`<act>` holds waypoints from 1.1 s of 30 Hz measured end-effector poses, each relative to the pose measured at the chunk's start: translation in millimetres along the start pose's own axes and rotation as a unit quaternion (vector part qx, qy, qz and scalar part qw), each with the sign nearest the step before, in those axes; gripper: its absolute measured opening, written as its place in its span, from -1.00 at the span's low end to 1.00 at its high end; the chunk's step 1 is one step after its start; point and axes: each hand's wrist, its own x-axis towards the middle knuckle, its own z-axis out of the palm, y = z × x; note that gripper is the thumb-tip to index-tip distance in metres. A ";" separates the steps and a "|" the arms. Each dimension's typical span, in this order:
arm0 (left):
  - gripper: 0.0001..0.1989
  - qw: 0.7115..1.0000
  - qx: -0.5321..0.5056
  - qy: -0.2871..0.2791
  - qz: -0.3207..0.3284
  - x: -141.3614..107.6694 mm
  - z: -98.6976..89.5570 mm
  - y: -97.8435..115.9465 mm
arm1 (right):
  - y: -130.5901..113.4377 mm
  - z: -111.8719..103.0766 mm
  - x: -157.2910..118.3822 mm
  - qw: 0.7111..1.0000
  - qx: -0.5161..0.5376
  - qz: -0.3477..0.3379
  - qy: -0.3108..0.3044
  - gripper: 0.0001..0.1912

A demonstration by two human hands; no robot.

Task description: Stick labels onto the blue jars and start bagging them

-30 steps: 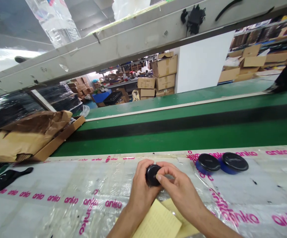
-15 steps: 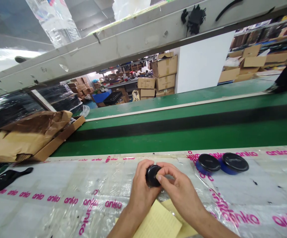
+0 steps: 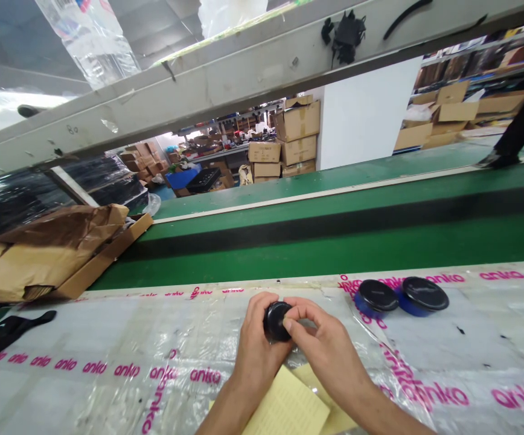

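My left hand [image 3: 259,338] is wrapped round a small round container with a glossy black lid [image 3: 274,321], its top tilted toward me. My right hand [image 3: 319,338] has thumb and forefinger pinched together against the right side of that lid; whatever lies between the fingertips is too small to make out. Beneath my wrists lie yellow sheets [image 3: 287,403] with faint rows of marks, partly covered by my forearms. Off to the right stand two blue round containers with black lids, a smaller one [image 3: 377,296] and a wider one [image 3: 424,294], side by side.
Clear plastic printed with pink lettering covers the worktop [image 3: 121,338]. Behind it runs a green conveyor belt [image 3: 289,241]. An open cardboard box with brown paper [image 3: 63,248] sits at left, near a black strap-like piece [image 3: 17,331]. A grey beam [image 3: 198,78] crosses overhead.
The view has shifted slightly, so the scene sits a little further left. Both hands keep the same hold on the black-lidded container, whose lid faces me a bit more.
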 end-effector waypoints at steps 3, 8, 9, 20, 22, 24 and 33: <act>-0.47 1.000 0.000 0.006 -0.007 0.6 0.2 1.3 | 0.1 -0.5 0.4 1.000 0.003 0.008 0.006 -0.83; -0.49 1.000 -0.007 0.010 -0.015 1.4 -0.4 3.5 | -0.7 -1.0 1.0 1.000 -0.001 0.010 0.014 -0.83; -0.49 1.000 -0.008 0.010 -0.016 1.4 -0.6 3.8 | -1.0 -0.9 1.0 1.000 -0.001 0.010 0.016 -0.83; -0.51 1.000 -0.006 0.014 -0.016 1.9 -0.5 3.2 | 1.2 -0.1 0.4 1.000 0.000 0.007 0.018 -0.82; -0.52 1.000 -0.010 0.015 -0.022 1.8 -0.4 3.8 | 3.9 0.0 -0.8 1.000 -0.008 -0.006 0.016 -0.81; -0.53 0.999 -0.013 0.014 -0.028 1.7 -0.4 4.4 | 6.6 0.1 -1.9 0.999 -0.023 -0.023 0.015 -0.79; -0.52 1.000 -0.017 0.011 -0.022 0.3 -0.8 0.7 | 11.0 0.4 -1.7 0.999 -0.020 -0.045 0.018 -0.79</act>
